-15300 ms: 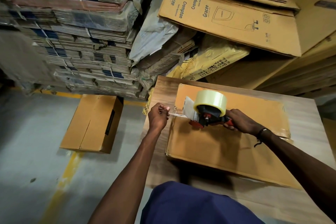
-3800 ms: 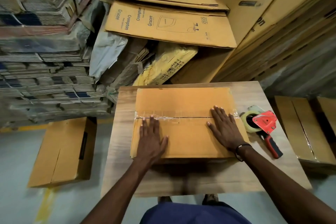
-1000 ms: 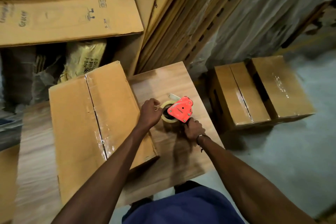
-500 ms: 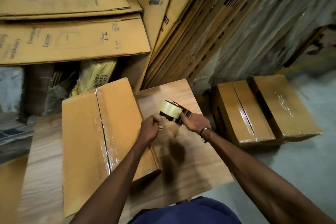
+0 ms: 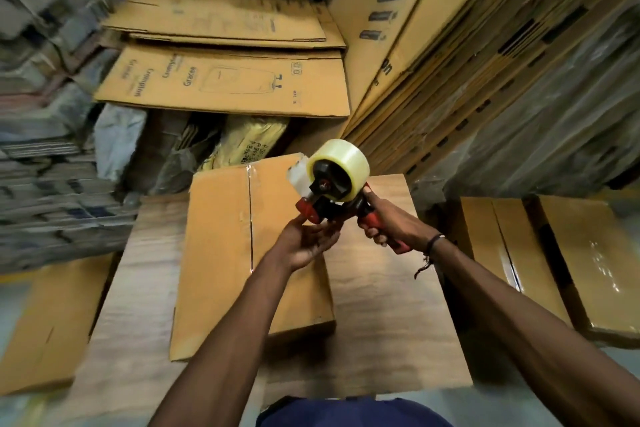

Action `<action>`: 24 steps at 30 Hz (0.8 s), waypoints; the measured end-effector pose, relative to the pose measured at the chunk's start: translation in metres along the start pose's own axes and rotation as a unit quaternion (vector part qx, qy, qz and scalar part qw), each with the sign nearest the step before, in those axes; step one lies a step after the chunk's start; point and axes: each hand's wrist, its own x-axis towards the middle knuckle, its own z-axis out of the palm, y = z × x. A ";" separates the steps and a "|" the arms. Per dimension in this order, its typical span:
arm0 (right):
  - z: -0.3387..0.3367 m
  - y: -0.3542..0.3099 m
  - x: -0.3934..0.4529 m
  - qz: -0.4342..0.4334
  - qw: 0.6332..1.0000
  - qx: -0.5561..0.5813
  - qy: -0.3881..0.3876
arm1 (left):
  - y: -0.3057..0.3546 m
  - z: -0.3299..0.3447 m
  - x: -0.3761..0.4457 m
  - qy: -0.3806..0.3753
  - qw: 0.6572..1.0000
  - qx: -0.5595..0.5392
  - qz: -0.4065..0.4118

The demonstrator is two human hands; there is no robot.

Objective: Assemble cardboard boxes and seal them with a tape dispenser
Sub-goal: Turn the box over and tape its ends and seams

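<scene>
Fingers of the left hand (image 5: 304, 246) are half curled under the red front of the tape dispenser (image 5: 332, 191), and the tips touch it or come very close; whether they pinch the loose tape end cannot be told, because that spot is small and a bit blurry. On the floor at the far left lies a flat cardboard sheet (image 5: 45, 326). Next comes the wooden table (image 5: 391, 333), and on its left half sits the cardboard box (image 5: 221, 253), closed, with a strip of clear tape running down its middle seam. The dispenser is held up in the air above the far right corner of that box, not touching it, with the big clear tape roll (image 5: 341, 177) on top. Then comes the right hand (image 5: 388, 229), wrapped tight around the red handle. On the floor at the far right sit two taped boxes (image 5: 540, 270), side by side. It looks like the person is getting the tape end ready for the next strip. Things could go wrong here: the sticky end could fold back and stick to itself or to a finger, and the sharp cutting edge near the front could nick the left fingertips if they slip.
</scene>
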 end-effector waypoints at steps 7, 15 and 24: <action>0.064 -0.020 0.006 0.006 0.994 -0.039 -0.104 | 0.013 -0.055 -0.059 0.068 0.994 -0.023 0.088; 0.133 -0.017 0.010 0.024 0.982 -0.075 -0.170 | 0.007 -0.131 -0.119 0.075 0.982 -0.128 0.115; 0.212 -0.002 -0.026 -0.008 0.978 -0.125 -0.165 | -0.005 -0.194 -0.160 0.136 0.977 0.077 0.143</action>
